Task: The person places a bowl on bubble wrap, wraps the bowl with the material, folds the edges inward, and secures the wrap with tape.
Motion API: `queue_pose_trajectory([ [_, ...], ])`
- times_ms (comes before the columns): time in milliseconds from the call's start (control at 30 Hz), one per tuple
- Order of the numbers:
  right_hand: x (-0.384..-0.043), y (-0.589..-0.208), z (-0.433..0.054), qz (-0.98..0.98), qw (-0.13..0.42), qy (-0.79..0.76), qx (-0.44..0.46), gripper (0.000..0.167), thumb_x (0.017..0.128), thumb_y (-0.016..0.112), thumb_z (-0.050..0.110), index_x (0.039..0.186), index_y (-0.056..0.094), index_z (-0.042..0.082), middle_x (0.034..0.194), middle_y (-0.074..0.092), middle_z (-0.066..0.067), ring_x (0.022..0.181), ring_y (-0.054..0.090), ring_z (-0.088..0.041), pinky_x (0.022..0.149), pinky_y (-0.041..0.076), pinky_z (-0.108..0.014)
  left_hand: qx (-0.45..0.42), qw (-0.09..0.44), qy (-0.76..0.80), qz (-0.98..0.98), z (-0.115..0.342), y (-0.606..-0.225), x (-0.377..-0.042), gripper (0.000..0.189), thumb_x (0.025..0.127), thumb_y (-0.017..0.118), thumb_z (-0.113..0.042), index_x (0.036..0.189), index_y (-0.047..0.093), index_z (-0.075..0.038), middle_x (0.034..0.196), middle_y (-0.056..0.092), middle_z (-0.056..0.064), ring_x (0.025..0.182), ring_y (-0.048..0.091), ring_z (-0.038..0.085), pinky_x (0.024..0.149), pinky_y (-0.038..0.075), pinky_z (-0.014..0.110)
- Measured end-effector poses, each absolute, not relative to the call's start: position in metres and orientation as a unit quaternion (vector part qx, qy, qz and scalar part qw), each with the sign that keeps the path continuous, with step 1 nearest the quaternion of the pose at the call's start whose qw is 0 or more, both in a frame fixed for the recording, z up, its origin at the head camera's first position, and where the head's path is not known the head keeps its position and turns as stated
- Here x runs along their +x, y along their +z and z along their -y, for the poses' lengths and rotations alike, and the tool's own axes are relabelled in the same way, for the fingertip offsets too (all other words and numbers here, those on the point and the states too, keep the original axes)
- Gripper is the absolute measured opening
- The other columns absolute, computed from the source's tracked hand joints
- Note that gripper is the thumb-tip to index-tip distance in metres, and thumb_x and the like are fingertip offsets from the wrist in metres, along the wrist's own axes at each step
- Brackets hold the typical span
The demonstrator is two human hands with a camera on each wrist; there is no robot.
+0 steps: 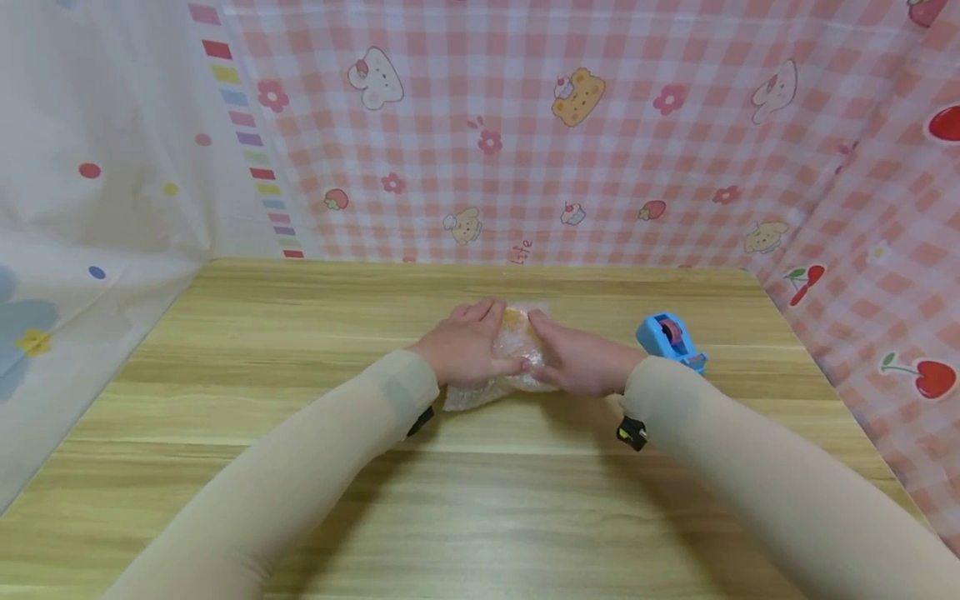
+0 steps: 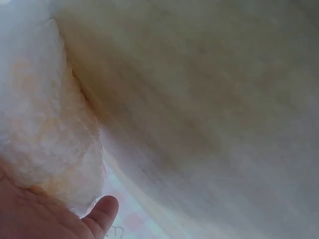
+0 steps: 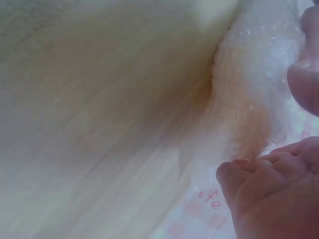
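A bundle of clear bubble wrap lies on the table between both hands, with something yellow-orange showing through it. My left hand holds its left side, thumb across the near part and fingers toward the far side. From the right, my right hand grips the bundle with thumb and fingers. In the left wrist view the crinkled wrap fills the left edge above the hand. The right wrist view has fingers at the far end of the wrap. The wrapped object's shape is hidden.
A blue tape dispenser with a pinkish roll stands on the wooden table, just beyond the right wrist. Behind the table hangs a pink checked cloth, which continues along the right side. A white patterned cloth hangs at left.
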State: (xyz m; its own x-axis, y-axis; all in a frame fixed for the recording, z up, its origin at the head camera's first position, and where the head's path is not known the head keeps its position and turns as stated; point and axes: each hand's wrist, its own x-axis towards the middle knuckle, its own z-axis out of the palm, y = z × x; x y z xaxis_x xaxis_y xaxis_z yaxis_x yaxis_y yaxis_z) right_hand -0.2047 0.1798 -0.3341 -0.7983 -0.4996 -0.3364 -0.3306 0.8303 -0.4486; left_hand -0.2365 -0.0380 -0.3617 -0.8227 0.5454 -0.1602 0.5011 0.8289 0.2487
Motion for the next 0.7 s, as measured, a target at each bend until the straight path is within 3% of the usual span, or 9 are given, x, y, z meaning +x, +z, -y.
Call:
queue_pose_trajectory([
  [233,-0.203,-0.335,-0.182,-0.938,0.225,-0.182,-0.192,0.084,0.111,0.054,0.038,0.171,0.002,0.012,0.177,0.014,-0.014,0.160,0.027,-0.036,0.128,0.027,-0.057,0.272,0.118,0.104,-0.949,0.037,-0.361,-0.238,0.114,0.093,0.048,-0.080,0.170,0.009,-0.005,0.177,0.015,0.016,0.162,0.021,0.040,0.129,0.027,0.056],
  [700,-0.197,-0.334,-0.207,-0.944,0.178,-0.205,-0.185,0.077,0.111,0.052,0.034,0.170,0.011,0.006,0.171,0.031,-0.021,0.156,0.035,-0.041,0.125,0.032,-0.060,0.262,0.128,0.110,-0.950,0.036,-0.360,-0.238,0.116,0.091,0.049,-0.082,0.170,0.009,-0.007,0.178,0.014,0.014,0.163,0.017,0.037,0.131,0.024,0.053],
])
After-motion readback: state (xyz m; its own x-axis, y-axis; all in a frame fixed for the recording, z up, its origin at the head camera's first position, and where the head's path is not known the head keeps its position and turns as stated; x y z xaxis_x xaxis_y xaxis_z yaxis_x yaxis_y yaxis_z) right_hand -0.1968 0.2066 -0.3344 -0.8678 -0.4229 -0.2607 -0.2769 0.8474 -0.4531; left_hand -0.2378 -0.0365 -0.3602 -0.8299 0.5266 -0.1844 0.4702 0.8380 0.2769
